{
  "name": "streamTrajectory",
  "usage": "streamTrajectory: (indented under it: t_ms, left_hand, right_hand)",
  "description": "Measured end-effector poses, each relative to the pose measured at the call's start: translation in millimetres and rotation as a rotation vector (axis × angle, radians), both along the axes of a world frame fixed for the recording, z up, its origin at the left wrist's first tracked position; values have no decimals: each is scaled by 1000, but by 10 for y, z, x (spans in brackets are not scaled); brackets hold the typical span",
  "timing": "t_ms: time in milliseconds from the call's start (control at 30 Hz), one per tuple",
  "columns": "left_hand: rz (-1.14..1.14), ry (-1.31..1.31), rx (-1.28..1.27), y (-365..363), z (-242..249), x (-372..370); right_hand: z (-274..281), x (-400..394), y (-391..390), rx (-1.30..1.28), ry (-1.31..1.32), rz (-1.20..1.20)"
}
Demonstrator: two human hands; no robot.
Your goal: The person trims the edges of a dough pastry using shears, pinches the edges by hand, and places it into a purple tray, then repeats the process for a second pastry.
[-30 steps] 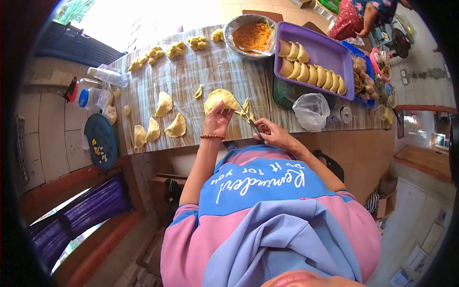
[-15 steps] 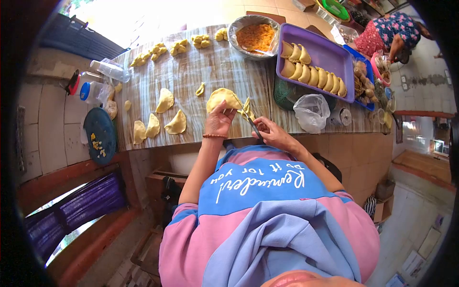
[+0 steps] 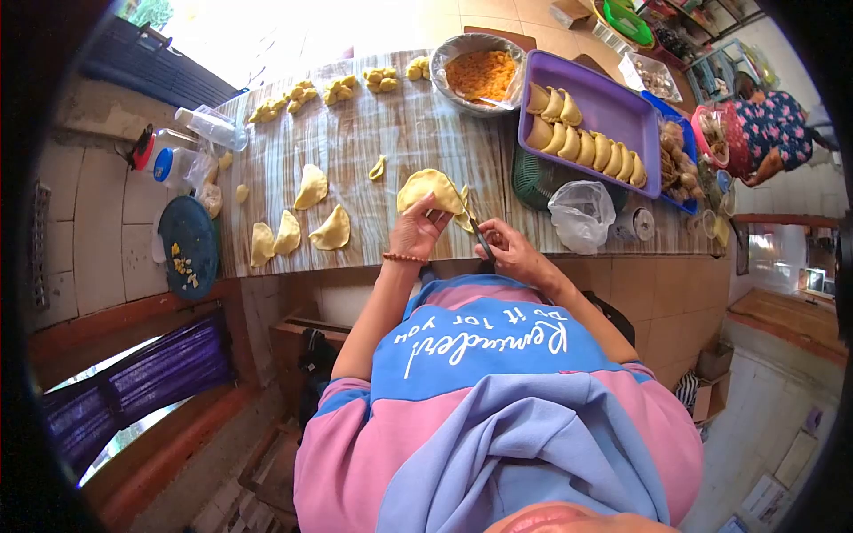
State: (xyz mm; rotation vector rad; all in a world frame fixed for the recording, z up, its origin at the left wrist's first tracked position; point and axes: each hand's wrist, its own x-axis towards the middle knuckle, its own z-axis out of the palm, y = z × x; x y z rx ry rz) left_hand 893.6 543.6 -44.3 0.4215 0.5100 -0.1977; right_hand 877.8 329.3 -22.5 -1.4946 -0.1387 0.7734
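Note:
My left hand (image 3: 421,231) holds a folded dough pastry (image 3: 427,192) up over the near edge of the table, fingers closed on its lower side. In my right hand (image 3: 514,251) are scissors (image 3: 481,238) with dark handles, their blades along the pastry's right edge. A strip of dough (image 3: 465,213) hangs beside the blades. Left of my hands, several half-moon pastries (image 3: 331,228) lie on the wood-patterned tabletop (image 3: 267,173). A small dough scrap (image 3: 378,168) rests above them.
A purple tray (image 3: 653,158) of folded pastries stands at the right, beside a bowl (image 3: 442,77) of orange filling. Dough lumps (image 3: 380,80) line the far side. A clear plastic bag (image 3: 581,216) lies near the right edge. Another person (image 3: 771,129) bends over a basin.
The scissor blades have moved up along the pastry's right edge, and the dough strip hangs lower. The other person has shifted right and lower in view.

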Motion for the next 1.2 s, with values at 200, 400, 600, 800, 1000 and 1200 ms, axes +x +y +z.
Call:
streamTrajectory:
  t_ms: [200, 400, 600, 800, 1000, 1200]
  left_hand:
    - [-53, -26, -23, 13, 35, -15]
    - [-195, -26, 49, 27, 89, -10]
    - [-267, -75, 78, 64, 115, -10]
    - [-354, -106, 95, 87, 251, 11]
    - [-506, -113, 143, 177, 290, 36]
    - [-630, -134, 251, 294, 294, 73]
  right_hand:
    - [37, -3, -61, -8, 21, 5]
    - [76, 7, -69, 53, 96, -88]
    - [200, 53, -164, -52, 90, 15]
    - [181, 88, -206, 24, 65, 16]
    - [308, 99, -265, -37, 124, 65]
    - [206, 72, -295, 102, 127, 33]
